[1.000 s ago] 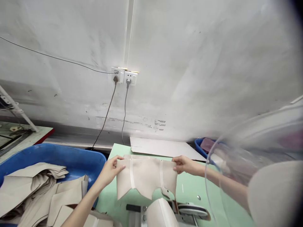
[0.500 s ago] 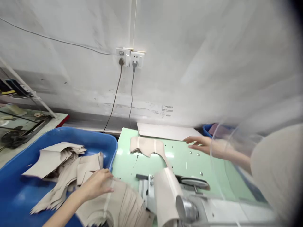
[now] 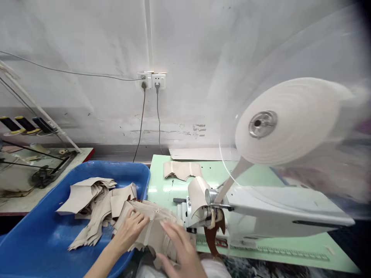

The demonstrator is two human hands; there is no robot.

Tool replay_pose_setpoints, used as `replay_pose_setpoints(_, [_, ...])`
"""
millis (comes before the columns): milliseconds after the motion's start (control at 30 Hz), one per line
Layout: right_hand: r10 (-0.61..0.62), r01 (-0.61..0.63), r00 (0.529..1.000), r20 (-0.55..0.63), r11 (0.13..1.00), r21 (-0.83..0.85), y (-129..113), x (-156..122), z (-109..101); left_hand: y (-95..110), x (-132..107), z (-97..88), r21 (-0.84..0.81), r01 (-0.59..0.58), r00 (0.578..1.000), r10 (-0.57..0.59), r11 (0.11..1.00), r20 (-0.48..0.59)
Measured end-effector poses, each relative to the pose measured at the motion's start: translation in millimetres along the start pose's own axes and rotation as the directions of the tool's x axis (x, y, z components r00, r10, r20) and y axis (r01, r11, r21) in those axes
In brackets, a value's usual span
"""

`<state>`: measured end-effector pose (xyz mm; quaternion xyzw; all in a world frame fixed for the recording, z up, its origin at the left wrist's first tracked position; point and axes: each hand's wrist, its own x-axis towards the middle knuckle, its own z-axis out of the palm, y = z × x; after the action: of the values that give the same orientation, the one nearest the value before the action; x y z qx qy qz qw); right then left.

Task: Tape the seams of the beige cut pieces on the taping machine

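The fingers of the left hand (image 3: 130,231) were bent and resting on a fanned stack of beige panels (image 3: 157,236); whether they pinched a sheet or only pressed down, I could not tell. The right hand (image 3: 184,253) was at the stack's near side, fingers spread and thumb well apart, gripping nothing that I could see, and too blurred to show whether it touched. The stack sat in front of the bench (image 3: 158,189), between the blue plastic tub (image 3: 137,172) and the taping machine (image 3: 290,210).

Each panel looked light, thin and limp yet leathery, not fragile, though loose layers might slide over one another. I'd have lifted one by two opposite edges, clear of the white strips. What held the stack up was hidden, and its lower edges were lost behind the right hand.

Further out, more beige pieces (image 3: 82,199) lay folded over in the tub, a single panel (image 3: 179,170) lay on the bench, and another (image 3: 197,193) draped over the machine's head. The tape roll (image 3: 292,123) was smeared along its right edge.
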<state>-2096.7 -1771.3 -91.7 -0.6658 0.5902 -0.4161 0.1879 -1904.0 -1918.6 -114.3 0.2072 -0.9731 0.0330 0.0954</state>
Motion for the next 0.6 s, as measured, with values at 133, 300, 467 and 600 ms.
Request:
replay_pose_setpoints(133, [0.131, -0.165, 0.965, 0.229, 0.976, 0.139, -14.4, 48.2, 51.0, 2.1, -12.5, -39.6, 0.012, -0.011, 1.000, 0.011, 1.000, -0.005])
replay_pose_setpoints(300, [0.169, -0.257, 0.942, 0.291, 0.919, 0.298, -19.7, 33.1, -15.0, -5.6, -19.6, -102.2, -0.212, 0.185, 0.978, -0.157, 0.960, 0.140])
replay_pose_setpoints(467, [0.265, -0.338, 0.888, 0.375, 0.930, 0.143, -41.3, -22.8, -109.4, 53.0, 26.8, -141.4, -0.570, 0.086, 0.951, 0.104, 0.817, 0.293])
replay_pose_setpoints(600, [0.317, -0.396, 0.904, 0.288, 0.876, 0.278, -53.9, -32.7, -134.5, 101.7, 80.8, -145.3, -0.773, 0.252, 0.945, 0.023, 0.582, 0.325])
